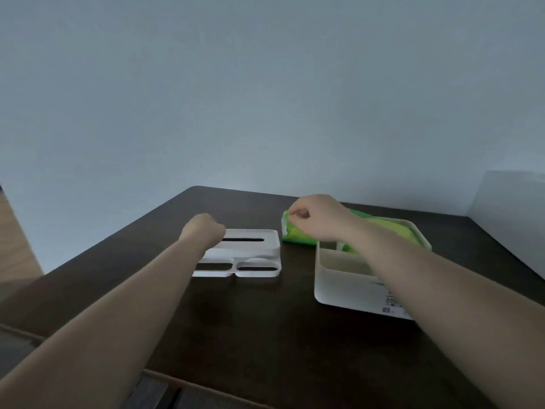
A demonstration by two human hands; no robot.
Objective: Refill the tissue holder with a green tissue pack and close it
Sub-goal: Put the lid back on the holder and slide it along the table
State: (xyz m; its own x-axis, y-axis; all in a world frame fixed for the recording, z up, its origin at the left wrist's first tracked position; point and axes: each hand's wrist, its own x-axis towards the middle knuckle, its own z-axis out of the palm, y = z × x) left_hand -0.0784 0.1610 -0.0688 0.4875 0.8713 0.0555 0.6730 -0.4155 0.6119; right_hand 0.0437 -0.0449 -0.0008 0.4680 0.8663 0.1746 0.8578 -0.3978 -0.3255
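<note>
A white open tissue holder box (339,278) stands on the dark table, right of centre. A green tissue pack (298,236) lies tilted, its right part inside the box and its left end sticking out over the box's far left rim. My right hand (315,215) pinches the top of that left end. The white lid (256,252), with one long slot and two smaller openings, lies flat to the left of the box. My left hand (203,228) is curled at the lid's left end, touching it; whether it grips the lid is hidden.
The dark brown table (250,320) has its far edge against a pale wall. A white panel (513,219) stands at the far right. A wooden surface (14,240) shows at the left edge.
</note>
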